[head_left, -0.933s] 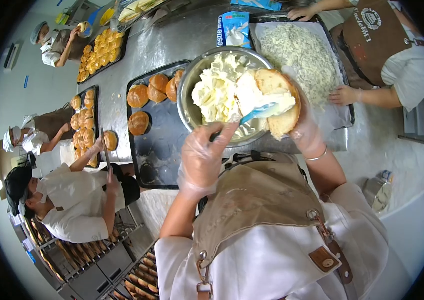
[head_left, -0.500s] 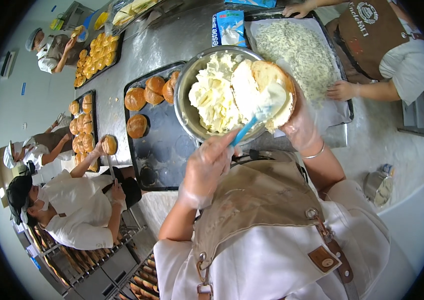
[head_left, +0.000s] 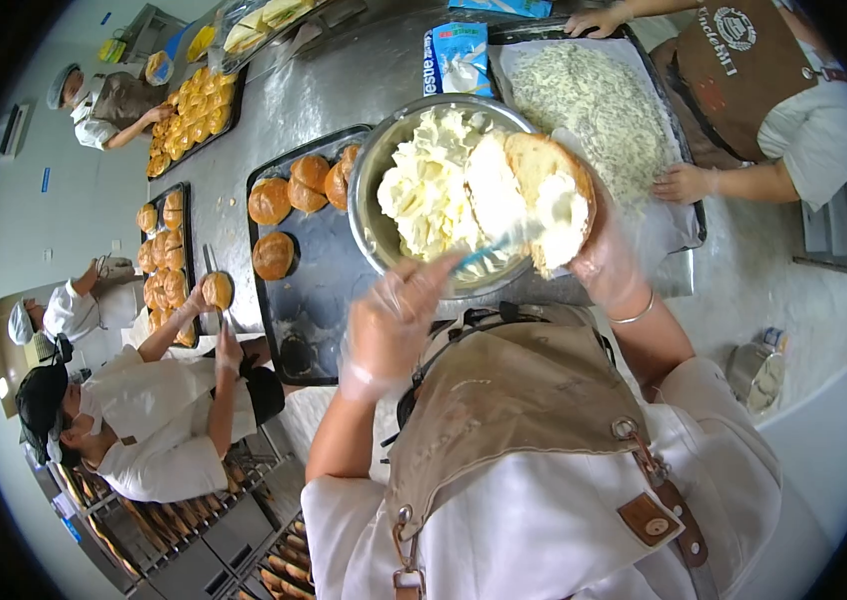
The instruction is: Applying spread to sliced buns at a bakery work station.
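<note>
Over the right side of a steel bowl [head_left: 369, 235], my gloved right hand [head_left: 612, 262] grips a split bread bun [head_left: 534, 155] from below and outside. Its cut faces point up, and white cream covers much of them. My gloved left hand [head_left: 394, 318] is closed around the handle of a blue spatula [head_left: 474, 258]. The spatula's head is blurred by motion, close to the bun's lower edge. A heap of pale whipped cream [head_left: 424, 190] fills the bowl's left part. Under the bowl's left side lies a dark baking tray [head_left: 329, 290] with several round brown buns [head_left: 270, 202].
A tray of pale green-flecked crumbs [head_left: 589, 105] lies at the right, with a co-worker's hands [head_left: 684, 182] at its edge. A blue packet [head_left: 460, 58] stands behind the bowl. Further left, co-workers handle buns beside more trays [head_left: 187, 215]. Bread racks [head_left: 164, 520] stand at lower left.
My left hand has moved left and slightly down, drawing the spatula away from the bun's cream-covered right half. The bun has shifted slightly right. A co-worker's knife now meets a bun at left.
</note>
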`<state>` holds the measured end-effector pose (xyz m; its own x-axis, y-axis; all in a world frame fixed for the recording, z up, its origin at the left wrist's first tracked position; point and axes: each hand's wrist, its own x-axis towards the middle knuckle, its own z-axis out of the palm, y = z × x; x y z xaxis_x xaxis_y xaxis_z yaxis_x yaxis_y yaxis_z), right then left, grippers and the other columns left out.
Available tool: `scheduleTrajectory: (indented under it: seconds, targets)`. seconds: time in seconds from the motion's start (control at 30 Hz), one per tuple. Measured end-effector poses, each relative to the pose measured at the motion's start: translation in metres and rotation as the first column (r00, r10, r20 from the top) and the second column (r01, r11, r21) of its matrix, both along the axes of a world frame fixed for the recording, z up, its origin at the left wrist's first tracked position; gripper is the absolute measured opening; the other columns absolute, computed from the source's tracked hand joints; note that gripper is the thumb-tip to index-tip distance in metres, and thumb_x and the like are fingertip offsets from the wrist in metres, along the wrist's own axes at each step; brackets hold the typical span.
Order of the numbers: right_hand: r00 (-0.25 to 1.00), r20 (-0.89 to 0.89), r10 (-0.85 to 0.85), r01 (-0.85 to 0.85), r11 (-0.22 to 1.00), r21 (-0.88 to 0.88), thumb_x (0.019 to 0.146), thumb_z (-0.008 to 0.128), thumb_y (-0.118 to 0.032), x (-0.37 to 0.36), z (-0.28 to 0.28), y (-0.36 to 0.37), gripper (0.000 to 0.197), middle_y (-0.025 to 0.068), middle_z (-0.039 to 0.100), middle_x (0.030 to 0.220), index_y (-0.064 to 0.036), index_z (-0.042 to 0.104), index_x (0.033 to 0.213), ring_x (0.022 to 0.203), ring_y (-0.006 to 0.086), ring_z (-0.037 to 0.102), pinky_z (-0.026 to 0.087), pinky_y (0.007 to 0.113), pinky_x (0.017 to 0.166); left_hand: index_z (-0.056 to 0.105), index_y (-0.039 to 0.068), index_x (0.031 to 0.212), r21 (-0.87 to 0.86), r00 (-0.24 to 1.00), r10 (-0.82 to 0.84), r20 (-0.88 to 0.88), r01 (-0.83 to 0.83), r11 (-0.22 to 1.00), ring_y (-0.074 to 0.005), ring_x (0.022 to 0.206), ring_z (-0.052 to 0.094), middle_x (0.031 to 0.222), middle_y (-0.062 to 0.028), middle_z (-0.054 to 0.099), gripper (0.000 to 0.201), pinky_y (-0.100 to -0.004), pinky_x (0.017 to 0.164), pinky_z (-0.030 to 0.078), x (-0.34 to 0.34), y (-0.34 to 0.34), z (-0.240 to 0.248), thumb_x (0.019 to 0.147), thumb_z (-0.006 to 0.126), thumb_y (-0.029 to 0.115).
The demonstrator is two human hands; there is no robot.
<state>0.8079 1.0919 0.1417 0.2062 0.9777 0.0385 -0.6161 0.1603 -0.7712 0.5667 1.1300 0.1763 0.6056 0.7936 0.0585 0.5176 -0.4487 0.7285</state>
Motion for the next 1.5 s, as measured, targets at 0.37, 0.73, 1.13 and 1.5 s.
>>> scheduleTrajectory:
  seconds: [0.37, 0.73, 1.13, 1.5]
  targets:
    - [0.988, 0.143, 0.054, -0.096, 0.949, 0.299, 0.079, 0.082, -0.039, 0.003, -0.039, -0.003, 0.099, 0.0219, 0.041, 0.149, 0.0021, 0.026, 0.150, 0.134, 0.0306, 0.047, 0.040, 0.046, 0.112, 0.069, 0.012, 0.123, -0.059, 0.994, -0.006, 0.109, 0.013, 0.998, -0.0167, 0.078, 0.063, 0.088, -0.0099, 0.062, 0.045, -0.0276, 0.070, 0.050, 0.002, 0.032, 0.000, 0.084, 0.063, -0.009]
    - [0.939, -0.321, -0.121, 0.069, 0.983, -0.170, 0.099, 0.056, -0.032, 0.113, -0.083, 0.032, 0.053, 0.0139, 0.055, 0.139, 0.0005, 0.045, 0.139, 0.126, 0.0244, 0.056, 0.042, 0.039, 0.110, 0.062, -0.003, 0.128, -0.406, 0.807, 0.541, 0.235, -0.425, 0.809, -0.0042, 0.062, 0.050, 0.084, -0.0037, 0.063, 0.033, -0.0191, 0.055, 0.040, -0.035, 0.028, -0.037, 0.096, 0.056, -0.001]
    - [-0.643, 0.766, -0.003, 0.469, 0.788, 0.398, 0.080, 0.070, -0.041, 0.185, -0.215, 0.079, 0.049, 0.0193, 0.054, 0.126, -0.0111, 0.065, 0.118, 0.119, 0.0419, 0.050, 0.039, 0.060, 0.101, 0.059, 0.016, 0.127, -0.043, 0.810, 0.167, -0.563, -0.230, 0.972, -0.0348, 0.090, 0.067, 0.102, -0.0168, 0.068, 0.035, -0.0444, 0.073, 0.054, -0.072, 0.001, -0.069, 0.093, 0.053, 0.011]
    - [-0.251, 0.950, -0.188, 0.569, 0.765, 0.302, 0.097, 0.058, -0.035, 0.087, -0.175, 0.005, 0.057, 0.0234, 0.038, 0.146, -0.0062, 0.042, 0.144, 0.137, 0.0397, 0.034, 0.026, 0.049, 0.115, 0.072, 0.009, 0.091, 0.146, 0.874, 0.341, -0.347, -0.308, 0.940, -0.0346, 0.084, 0.067, 0.095, -0.0168, 0.069, 0.014, -0.0438, 0.076, 0.055, -0.120, 0.034, -0.147, 0.083, 0.068, 0.020]
